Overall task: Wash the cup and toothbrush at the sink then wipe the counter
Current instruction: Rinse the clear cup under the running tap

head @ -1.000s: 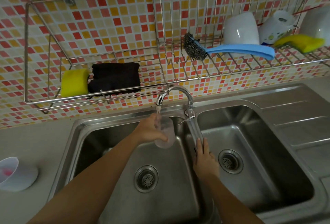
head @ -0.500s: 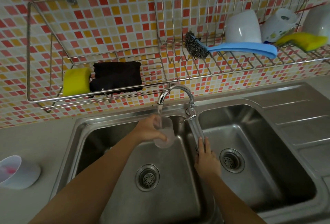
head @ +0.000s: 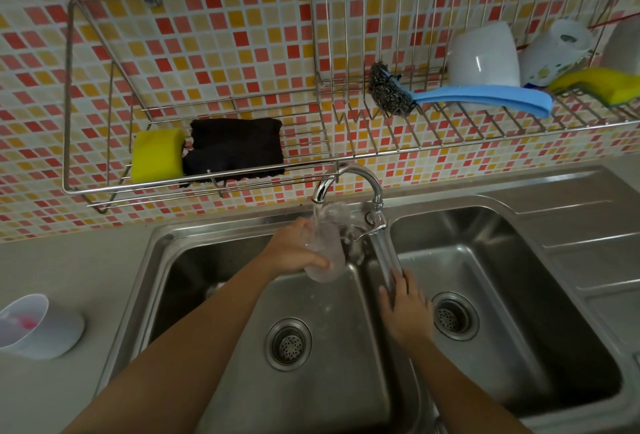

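Observation:
My left hand (head: 294, 249) grips a clear cup (head: 327, 253) under the running tap (head: 346, 181), above the left sink basin (head: 242, 329). Water overflows and splashes out of the cup. On the long tap lever (head: 384, 253), over the divider between the basins, lies my right hand (head: 405, 309) with its fingers flat. A second pale cup (head: 38, 326) lies tilted on the grey counter (head: 69, 260) at far left, with something pink inside; I cannot tell whether it is the toothbrush.
A wire rack (head: 207, 184) on the tiled wall holds a yellow sponge (head: 157, 155) and a black cloth (head: 235, 149). Further right it carries a blue-handled steel scrubber (head: 450, 98), white mugs (head: 483, 56) and another yellow sponge (head: 602, 87). Right basin (head: 519, 278) has a draining board beside it.
The cup has filled and water now splashes over its rim. My left hand has lifted the cup slightly toward the spout. My right hand stays on the lever.

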The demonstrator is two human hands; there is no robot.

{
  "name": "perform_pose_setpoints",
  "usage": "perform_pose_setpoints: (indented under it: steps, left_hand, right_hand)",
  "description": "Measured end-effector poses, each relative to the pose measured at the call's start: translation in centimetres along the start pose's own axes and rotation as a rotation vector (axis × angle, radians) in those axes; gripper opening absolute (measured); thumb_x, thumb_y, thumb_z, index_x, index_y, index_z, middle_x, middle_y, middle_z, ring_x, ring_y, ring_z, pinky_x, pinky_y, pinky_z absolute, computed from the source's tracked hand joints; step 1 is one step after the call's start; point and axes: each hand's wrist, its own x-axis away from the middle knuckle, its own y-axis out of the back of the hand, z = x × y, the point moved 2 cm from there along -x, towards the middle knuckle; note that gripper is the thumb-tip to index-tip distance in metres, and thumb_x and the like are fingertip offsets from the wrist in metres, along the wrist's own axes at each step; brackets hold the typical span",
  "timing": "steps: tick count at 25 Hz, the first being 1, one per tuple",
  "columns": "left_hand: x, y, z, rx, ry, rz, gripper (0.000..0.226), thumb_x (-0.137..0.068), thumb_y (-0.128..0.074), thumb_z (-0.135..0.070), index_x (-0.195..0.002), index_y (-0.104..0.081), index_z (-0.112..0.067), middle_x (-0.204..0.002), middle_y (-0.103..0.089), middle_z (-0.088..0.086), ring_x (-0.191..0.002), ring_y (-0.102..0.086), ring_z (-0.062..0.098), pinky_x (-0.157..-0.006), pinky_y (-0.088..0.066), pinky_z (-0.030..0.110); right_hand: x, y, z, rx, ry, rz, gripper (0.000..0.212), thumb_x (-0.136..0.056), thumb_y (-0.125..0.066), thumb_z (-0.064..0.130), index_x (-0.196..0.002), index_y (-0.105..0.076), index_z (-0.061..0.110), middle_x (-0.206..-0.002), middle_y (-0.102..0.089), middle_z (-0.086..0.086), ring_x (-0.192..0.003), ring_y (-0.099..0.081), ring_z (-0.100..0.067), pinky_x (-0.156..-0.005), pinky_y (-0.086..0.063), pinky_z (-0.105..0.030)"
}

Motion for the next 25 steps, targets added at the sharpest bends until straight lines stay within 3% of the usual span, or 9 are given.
perform_pose_setpoints:
  steps: [3,6,9,11,13,18,21,23,25]
  left_hand:
    - [-0.3,-0.1,-0.1,0.059,0.003,-0.013,0.079,-0.056,-0.087,-0.025,-0.125,-0.049,-0.021,-0.117,-0.057,-0.004,-0.106,-0.055,0.018,-0.083,-0.048,0.031]
    - [-0.3,-0.4,0.1,0.108,-0.001,-0.032,0.075,-0.054,-0.087,-0.021,-0.121,-0.052,-0.023,-0.115,-0.059,-0.003,-0.105,-0.056,0.017,-0.083,-0.049,0.031]
    - [-0.2,-0.7,-0.1,0.126,-0.026,-0.024,0.073,-0.055,-0.087,-0.017,-0.119,-0.053,-0.023,-0.113,-0.060,-0.004,-0.104,-0.057,0.017,-0.081,-0.047,0.027]
    - [-0.2,-0.9,-0.1,0.167,-0.021,-0.027,0.078,-0.053,-0.087,-0.017,-0.121,-0.049,-0.024,-0.115,-0.058,-0.005,-0.105,-0.055,0.015,-0.082,-0.048,0.028]
    - [0.2,-1.2,0.1,0.247,-0.005,-0.046,0.080,-0.052,-0.088,-0.014,-0.119,-0.046,-0.023,-0.115,-0.056,-0.005,-0.104,-0.054,0.014,-0.081,-0.049,0.029]
    - [0.9,-2.1,0.8,0.418,-0.018,-0.089,0.073,-0.052,-0.089,-0.011,-0.113,-0.048,-0.022,-0.110,-0.056,-0.007,-0.099,-0.056,0.013,-0.078,-0.049,0.024]
    - [1.2,-3.0,2.2,0.381,-0.020,-0.108,0.077,-0.049,-0.089,-0.011,-0.113,-0.049,-0.026,-0.112,-0.053,-0.007,-0.103,-0.055,0.014,-0.085,-0.049,0.027]
    - [1.1,-3.7,3.9,0.168,-0.037,-0.136,0.081,-0.048,-0.089,-0.013,-0.118,-0.049,-0.023,-0.114,-0.050,-0.002,-0.106,-0.052,0.018,-0.088,-0.045,0.025]
    - [1.5,-4.2,5.7,-0.142,-0.050,-0.116,0.086,-0.052,-0.088,-0.024,-0.127,-0.046,-0.022,-0.119,-0.045,0.000,-0.111,-0.047,0.020,-0.091,-0.040,0.024]
  right_hand:
    - [-3.4,1.8,0.8,-0.309,-0.003,-0.139,0.025,-0.092,-0.047,0.017,-0.115,-0.053,0.008,-0.115,-0.055,-0.014,-0.106,-0.053,-0.027,-0.090,-0.045,-0.035]
    - [-7.8,2.9,3.6,-0.207,0.111,-0.028,0.044,-0.085,-0.051,-0.002,-0.128,-0.045,0.007,-0.127,-0.050,-0.014,-0.112,-0.052,-0.026,-0.098,-0.045,-0.036]
    - [-10.9,2.2,5.4,0.050,0.288,0.191,0.062,-0.078,-0.061,0.002,-0.135,-0.041,0.016,-0.140,-0.040,-0.009,-0.129,-0.039,-0.027,-0.104,-0.041,-0.044]
    - [-12.4,1.0,5.9,0.269,0.429,0.262,0.048,-0.080,-0.062,0.013,-0.127,-0.050,0.017,-0.137,-0.045,-0.008,-0.130,-0.036,-0.026,-0.108,-0.036,-0.041]
    - [-12.9,0.8,6.7,0.283,0.390,0.252,0.029,-0.089,-0.053,0.019,-0.118,-0.056,0.012,-0.128,-0.053,-0.011,-0.122,-0.044,-0.027,-0.108,-0.034,-0.038]
    - [-11.3,3.8,6.2,-0.522,-0.035,0.060,0.029,-0.101,-0.031,0.024,-0.103,-0.051,0.003,-0.094,-0.059,-0.014,-0.094,-0.060,-0.033,-0.076,-0.046,-0.036]
    - [-9.7,4.1,6.3,-0.716,-0.064,-0.103,0.027,-0.099,-0.037,0.012,-0.120,-0.049,0.000,-0.115,-0.055,-0.016,-0.111,-0.054,-0.029,-0.097,-0.045,-0.041]
    - [-7.3,2.9,6.2,-0.558,-0.065,-0.120,0.045,-0.093,-0.044,0.004,-0.138,-0.035,0.000,-0.141,-0.040,-0.017,-0.132,-0.037,-0.029,-0.114,-0.028,-0.041]
    - [-3.7,1.6,5.2,-0.219,-0.003,-0.048,0.057,-0.095,-0.042,0.015,-0.146,-0.020,0.002,-0.154,-0.020,-0.016,-0.144,-0.013,-0.029,-0.116,-0.009,-0.035]
